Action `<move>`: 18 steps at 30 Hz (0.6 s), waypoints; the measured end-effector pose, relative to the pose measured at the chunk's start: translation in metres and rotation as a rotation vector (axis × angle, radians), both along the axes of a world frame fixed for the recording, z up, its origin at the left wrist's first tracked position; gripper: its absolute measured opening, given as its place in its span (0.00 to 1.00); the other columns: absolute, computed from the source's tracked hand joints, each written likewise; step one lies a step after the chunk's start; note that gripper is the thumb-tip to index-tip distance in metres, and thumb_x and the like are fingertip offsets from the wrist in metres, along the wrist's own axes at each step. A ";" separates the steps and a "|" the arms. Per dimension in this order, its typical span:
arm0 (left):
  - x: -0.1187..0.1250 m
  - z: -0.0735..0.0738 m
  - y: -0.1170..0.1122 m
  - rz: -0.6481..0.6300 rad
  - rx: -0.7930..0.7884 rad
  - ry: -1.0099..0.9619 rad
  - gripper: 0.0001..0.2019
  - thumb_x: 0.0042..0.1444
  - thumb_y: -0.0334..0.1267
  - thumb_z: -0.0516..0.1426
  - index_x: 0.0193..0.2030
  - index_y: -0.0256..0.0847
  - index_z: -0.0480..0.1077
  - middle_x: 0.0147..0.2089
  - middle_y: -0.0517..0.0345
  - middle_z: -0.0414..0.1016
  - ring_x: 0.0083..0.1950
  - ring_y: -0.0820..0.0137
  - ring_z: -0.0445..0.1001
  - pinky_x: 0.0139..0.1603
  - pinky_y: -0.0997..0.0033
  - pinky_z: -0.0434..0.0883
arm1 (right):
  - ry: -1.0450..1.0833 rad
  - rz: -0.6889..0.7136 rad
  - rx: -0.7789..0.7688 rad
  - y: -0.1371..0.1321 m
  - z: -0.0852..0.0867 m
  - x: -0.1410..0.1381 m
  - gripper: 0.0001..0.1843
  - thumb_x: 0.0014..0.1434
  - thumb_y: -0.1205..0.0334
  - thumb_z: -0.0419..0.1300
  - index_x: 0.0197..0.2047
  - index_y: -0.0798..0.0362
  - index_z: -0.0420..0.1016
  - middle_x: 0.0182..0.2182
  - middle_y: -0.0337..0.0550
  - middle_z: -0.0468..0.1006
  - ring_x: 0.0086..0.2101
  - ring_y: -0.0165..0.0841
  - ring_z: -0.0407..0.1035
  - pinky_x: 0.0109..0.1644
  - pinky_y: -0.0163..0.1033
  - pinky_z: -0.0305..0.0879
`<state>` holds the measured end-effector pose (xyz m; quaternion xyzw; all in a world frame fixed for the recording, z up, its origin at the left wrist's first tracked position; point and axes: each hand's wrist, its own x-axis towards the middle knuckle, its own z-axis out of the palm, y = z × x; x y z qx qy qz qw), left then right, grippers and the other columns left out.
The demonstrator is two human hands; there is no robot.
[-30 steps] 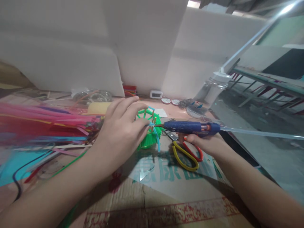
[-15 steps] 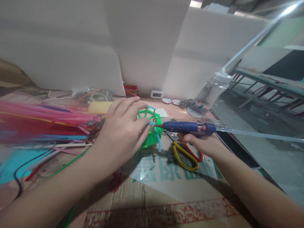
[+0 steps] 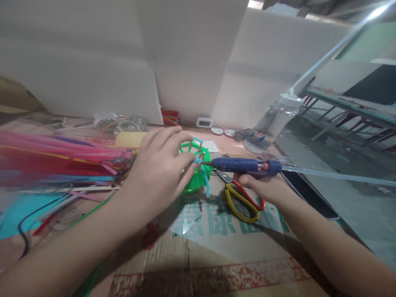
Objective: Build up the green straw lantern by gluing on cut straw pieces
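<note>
My left hand (image 3: 163, 161) has thumb and fingers pinched on a light blue pipe cleaner (image 3: 207, 183) at the near rim of a small green basket-like craft piece (image 3: 198, 181). The strip's loose end hangs down the piece's right side. Thin brown sticks (image 3: 200, 147) stand up from its rim, and my left hand covers its left part. In my right hand (image 3: 262, 187) is a blue glue gun (image 3: 236, 165), held level, its nozzle at the blue strip beside my left fingertips. A clear glue stick (image 3: 328, 175) runs from the gun's back end.
Scissors (image 3: 243, 205) with yellow and red handles lie under my right hand. Pink and other coloured strips (image 3: 62, 156) crowd the left. A clear bottle (image 3: 266, 123) stands at the back right, beside small round dials (image 3: 217, 130) and a white digital display (image 3: 204, 122). A dark phone-like slab (image 3: 309, 196) lies rightmost.
Almost nothing differs. The glue gun's nozzle stays at the blue strip, and both hands keep their places.
</note>
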<state>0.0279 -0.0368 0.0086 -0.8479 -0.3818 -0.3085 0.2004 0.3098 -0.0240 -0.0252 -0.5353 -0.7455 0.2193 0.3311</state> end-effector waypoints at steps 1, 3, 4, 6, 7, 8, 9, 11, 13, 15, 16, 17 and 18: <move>0.000 0.000 0.000 0.001 0.001 -0.003 0.11 0.66 0.36 0.55 0.39 0.37 0.78 0.60 0.44 0.75 0.64 0.47 0.69 0.65 0.42 0.65 | 0.011 -0.003 -0.007 0.000 0.001 -0.001 0.27 0.52 0.33 0.65 0.32 0.51 0.80 0.26 0.43 0.78 0.29 0.39 0.71 0.36 0.45 0.70; 0.000 0.000 0.000 0.001 0.003 -0.004 0.11 0.66 0.36 0.55 0.39 0.37 0.78 0.60 0.45 0.75 0.64 0.47 0.69 0.65 0.42 0.65 | 0.049 0.006 -0.032 0.000 0.003 -0.002 0.28 0.51 0.32 0.65 0.31 0.51 0.80 0.25 0.43 0.77 0.29 0.38 0.70 0.35 0.44 0.69; 0.000 0.001 0.000 0.001 0.003 -0.003 0.11 0.66 0.36 0.55 0.39 0.37 0.78 0.60 0.45 0.75 0.64 0.47 0.69 0.65 0.42 0.65 | 0.061 0.016 -0.042 0.000 0.004 -0.003 0.28 0.50 0.31 0.65 0.30 0.51 0.79 0.25 0.43 0.77 0.28 0.38 0.70 0.34 0.44 0.68; 0.000 0.001 0.000 0.000 0.006 0.000 0.11 0.66 0.36 0.55 0.39 0.37 0.78 0.59 0.44 0.75 0.64 0.47 0.69 0.64 0.42 0.65 | 0.075 0.032 -0.046 -0.001 0.006 -0.005 0.28 0.49 0.31 0.65 0.28 0.51 0.78 0.23 0.42 0.76 0.27 0.37 0.69 0.34 0.44 0.68; 0.000 0.001 0.000 -0.002 0.008 0.001 0.11 0.66 0.36 0.55 0.39 0.37 0.79 0.59 0.44 0.75 0.63 0.47 0.69 0.64 0.41 0.66 | 0.076 0.037 -0.044 -0.001 0.007 -0.006 0.28 0.49 0.31 0.65 0.27 0.51 0.78 0.23 0.42 0.76 0.26 0.37 0.68 0.34 0.44 0.68; 0.000 0.001 0.000 -0.002 0.009 0.001 0.11 0.67 0.36 0.55 0.39 0.37 0.79 0.59 0.44 0.75 0.63 0.46 0.69 0.64 0.41 0.66 | 0.076 0.038 -0.039 -0.001 0.008 -0.006 0.28 0.49 0.31 0.66 0.27 0.50 0.79 0.23 0.42 0.76 0.26 0.37 0.68 0.34 0.44 0.68; 0.000 0.001 0.000 -0.002 0.009 0.002 0.11 0.67 0.36 0.55 0.39 0.37 0.79 0.59 0.43 0.75 0.63 0.46 0.69 0.64 0.41 0.66 | 0.077 0.034 -0.034 -0.001 0.007 -0.006 0.28 0.48 0.31 0.66 0.28 0.50 0.79 0.23 0.42 0.76 0.26 0.37 0.68 0.35 0.45 0.69; -0.001 0.001 0.000 -0.003 0.008 0.005 0.11 0.67 0.37 0.55 0.39 0.37 0.78 0.59 0.43 0.75 0.63 0.46 0.69 0.64 0.40 0.66 | 0.085 0.023 -0.030 0.000 0.006 -0.005 0.28 0.48 0.31 0.66 0.29 0.50 0.80 0.23 0.42 0.77 0.27 0.38 0.69 0.36 0.45 0.69; -0.001 0.001 0.000 0.000 0.007 0.005 0.11 0.67 0.36 0.54 0.39 0.37 0.78 0.59 0.44 0.75 0.63 0.46 0.69 0.64 0.40 0.66 | 0.091 0.017 -0.030 0.000 0.004 -0.004 0.28 0.48 0.31 0.66 0.31 0.50 0.81 0.25 0.43 0.77 0.29 0.39 0.70 0.37 0.46 0.70; 0.000 0.000 0.000 0.001 0.010 0.003 0.11 0.67 0.36 0.54 0.39 0.37 0.78 0.58 0.44 0.76 0.63 0.46 0.69 0.64 0.41 0.66 | 0.089 0.016 -0.031 0.000 0.003 -0.003 0.28 0.48 0.31 0.66 0.32 0.51 0.81 0.26 0.44 0.78 0.30 0.40 0.71 0.38 0.47 0.71; 0.000 0.000 0.000 0.001 0.011 0.003 0.11 0.67 0.36 0.55 0.39 0.37 0.78 0.58 0.43 0.76 0.63 0.46 0.69 0.63 0.41 0.66 | 0.086 0.016 -0.028 0.001 0.002 -0.003 0.29 0.49 0.31 0.66 0.32 0.51 0.81 0.26 0.44 0.78 0.30 0.40 0.72 0.39 0.47 0.71; 0.000 0.000 0.000 0.000 0.012 0.004 0.11 0.67 0.36 0.55 0.39 0.37 0.78 0.58 0.43 0.76 0.63 0.46 0.70 0.63 0.41 0.66 | 0.082 0.012 -0.022 0.001 0.002 -0.003 0.29 0.49 0.31 0.65 0.32 0.51 0.81 0.26 0.44 0.78 0.30 0.40 0.72 0.39 0.48 0.71; 0.000 0.000 0.000 -0.001 0.012 0.005 0.11 0.67 0.37 0.55 0.39 0.37 0.78 0.58 0.43 0.76 0.63 0.46 0.70 0.63 0.41 0.66 | 0.076 0.007 -0.013 0.001 0.003 -0.002 0.29 0.49 0.30 0.65 0.31 0.51 0.81 0.25 0.44 0.78 0.30 0.40 0.72 0.40 0.48 0.71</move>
